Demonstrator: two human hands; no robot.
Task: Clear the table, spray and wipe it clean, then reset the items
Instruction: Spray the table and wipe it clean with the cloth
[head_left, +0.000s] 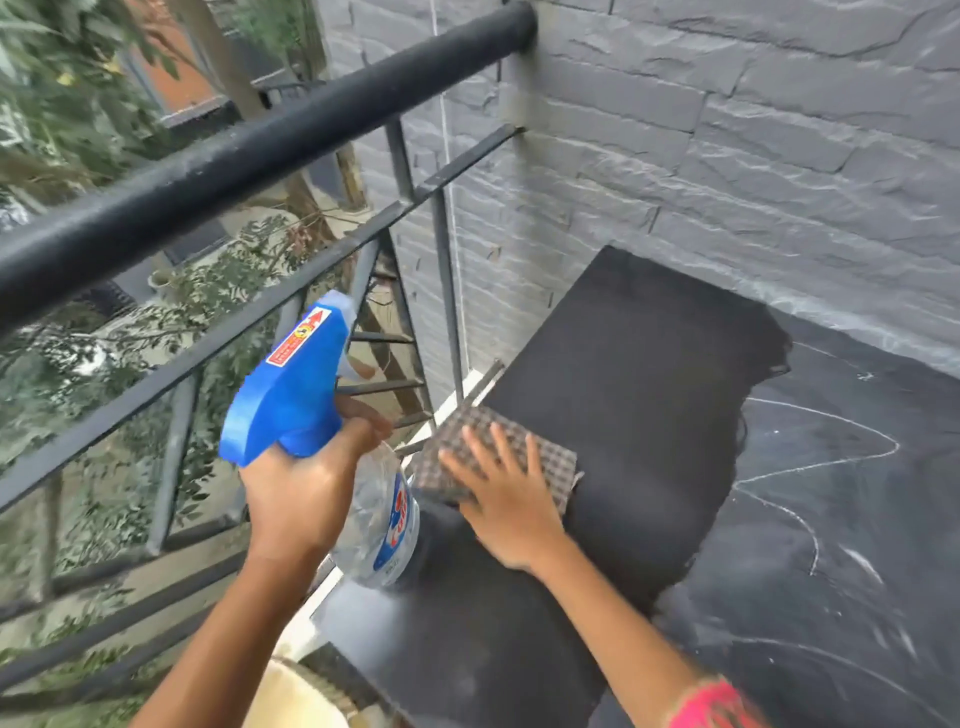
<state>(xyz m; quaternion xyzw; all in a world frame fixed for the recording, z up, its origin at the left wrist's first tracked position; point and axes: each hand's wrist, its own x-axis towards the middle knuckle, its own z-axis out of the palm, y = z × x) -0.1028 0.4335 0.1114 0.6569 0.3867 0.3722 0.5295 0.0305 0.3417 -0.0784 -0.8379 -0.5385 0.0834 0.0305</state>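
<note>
My left hand (301, 488) grips the neck of a clear spray bottle (382, 525) with a blue trigger head, held upright just off the table's left edge, nozzle pointing up and away. My right hand (506, 499) lies flat with spread fingers on a folded brown checked cloth (467, 441), pressing it onto the black table top (649, 395) near the left edge. The table's left part looks dark and wet; the right part is duller with white streaks and smears.
A black metal railing (234, 150) with a thick top bar runs along the left, with trees and buildings below. A grey stone-brick wall (753, 156) backs the table. Something cream-coloured (296, 696) shows at the bottom by my left arm.
</note>
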